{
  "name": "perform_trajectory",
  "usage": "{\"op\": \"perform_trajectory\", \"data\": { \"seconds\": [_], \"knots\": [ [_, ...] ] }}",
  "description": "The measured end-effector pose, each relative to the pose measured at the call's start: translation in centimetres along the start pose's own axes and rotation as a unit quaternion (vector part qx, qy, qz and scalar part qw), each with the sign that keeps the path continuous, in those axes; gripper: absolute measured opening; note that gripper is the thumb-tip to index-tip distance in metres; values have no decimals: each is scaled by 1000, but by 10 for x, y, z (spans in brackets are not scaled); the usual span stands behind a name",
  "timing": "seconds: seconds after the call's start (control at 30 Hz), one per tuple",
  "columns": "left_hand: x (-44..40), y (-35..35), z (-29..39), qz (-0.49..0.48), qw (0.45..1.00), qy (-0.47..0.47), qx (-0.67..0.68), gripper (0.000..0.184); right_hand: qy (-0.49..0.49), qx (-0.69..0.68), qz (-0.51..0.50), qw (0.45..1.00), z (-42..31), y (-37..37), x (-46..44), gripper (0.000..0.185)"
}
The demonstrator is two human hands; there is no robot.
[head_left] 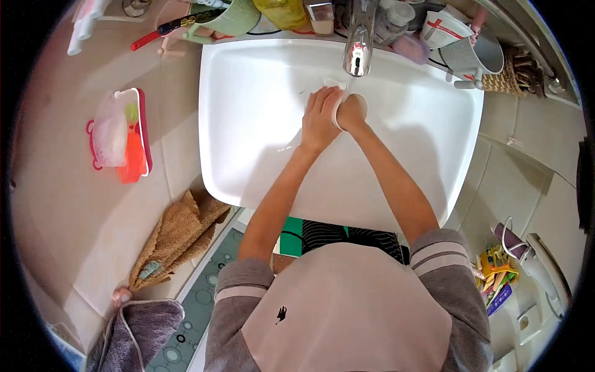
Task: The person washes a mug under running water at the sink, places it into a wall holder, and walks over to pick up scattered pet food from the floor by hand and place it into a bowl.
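Over the white sink [260, 80], under the faucet [357, 56], my two hands meet at a white cup [335, 119], of which mainly the round rim shows. My left hand [321, 118] lies round the cup's outer side, its fingers curved along it and pointing toward the faucet. Through the cup's mouth goes my right hand [352, 111], so its fingers are out of sight inside. Whether those fingers hold anything cannot be seen. A small white patch shows just beyond the left fingertips.
Behind the faucet, a crowded ledge holds a green mug [232, 22], a yellow bottle [279, 12] and a grey mug [474, 56]. On the left wall hang a soap holder [145, 133], a brown towel [176, 239] and a grey towel [145, 328]. A hair dryer [536, 266] hangs right.
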State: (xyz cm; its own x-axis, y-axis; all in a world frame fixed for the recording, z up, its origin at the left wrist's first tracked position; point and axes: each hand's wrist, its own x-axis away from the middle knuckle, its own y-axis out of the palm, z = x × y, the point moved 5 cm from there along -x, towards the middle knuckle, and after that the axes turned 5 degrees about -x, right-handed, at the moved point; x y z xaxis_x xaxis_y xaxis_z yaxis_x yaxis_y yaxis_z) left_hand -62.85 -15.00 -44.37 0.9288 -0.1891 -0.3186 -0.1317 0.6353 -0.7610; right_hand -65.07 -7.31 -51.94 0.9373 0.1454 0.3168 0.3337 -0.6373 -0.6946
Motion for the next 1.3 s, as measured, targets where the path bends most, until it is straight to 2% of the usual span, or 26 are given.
{"op": "perform_trajectory", "data": {
  "seconds": [0.07, 0.13, 0.17, 0.23, 0.37, 0.57, 0.67, 0.73, 0.77, 0.9, 0.97, 1.03, 1.13, 1.2, 1.27, 1.3],
  "knots": [
    [-2, -4, 2, 19, 1000, 1, 16, 58, -29, 12, 6, 999, -1, -3, -1, 25],
    [-4, -6, 1, 0, 1000, -4, -2, 57, -141, 60, -9, 988, -2, 3, -1, 23],
    [-5, -5, 1, -17, 1000, -7, -20, 57, -139, 59, -10, 988, -6, -5, 0, 23],
    [-9, -7, 3, -30, 999, -8, -21, 58, -172, 218, -143, 950, -20, -18, 3, 23],
    [-8, -8, 2, -34, 999, -18, -7, 60, -124, 238, -130, 954, -31, -22, 0, 28],
    [-3, -5, 0, -28, 1000, 6, -13, 58, -57, 252, -161, 953, -34, -24, 5, 32],
    [4, 5, -1, 12, 999, 11, -44, 63, -12, 177, -127, 976, -13, -9, 2, 34],
    [7, 6, 2, 19, 999, 14, -49, 63, -57, 125, -57, 989, -1, -1, 0, 37],
    [9, 7, 3, 25, 998, 16, -55, 63, -57, 127, -58, 989, 9, 6, -4, 37],
    [15, 15, 8, 27, 991, 55, -120, 62, -70, -55, -160, 983, 22, 11, -8, 37],
    [17, 16, 8, 57, 990, 63, -116, 60, -19, -150, -219, 964, 24, 8, -5, 36],
    [18, 17, 8, 59, 988, 68, -123, 59, 66, -273, -264, 923, 26, 5, -2, 36],
    [16, 17, 6, 53, 990, 71, -112, 54, 188, -423, -290, 838, 29, 7, 2, 36],
    [12, 14, 5, 39, 992, 70, -94, 52, 227, -472, -289, 802, 24, 5, 2, 35],
    [6, 11, 4, 4, 989, 89, -120, 58, 232, -486, -288, 791, 9, -7, 3, 35],
    [1, 9, 2, 1, 988, 92, -123, 58, 237, -441, -272, 822, -4, -26, 6, 32]
  ]
}}
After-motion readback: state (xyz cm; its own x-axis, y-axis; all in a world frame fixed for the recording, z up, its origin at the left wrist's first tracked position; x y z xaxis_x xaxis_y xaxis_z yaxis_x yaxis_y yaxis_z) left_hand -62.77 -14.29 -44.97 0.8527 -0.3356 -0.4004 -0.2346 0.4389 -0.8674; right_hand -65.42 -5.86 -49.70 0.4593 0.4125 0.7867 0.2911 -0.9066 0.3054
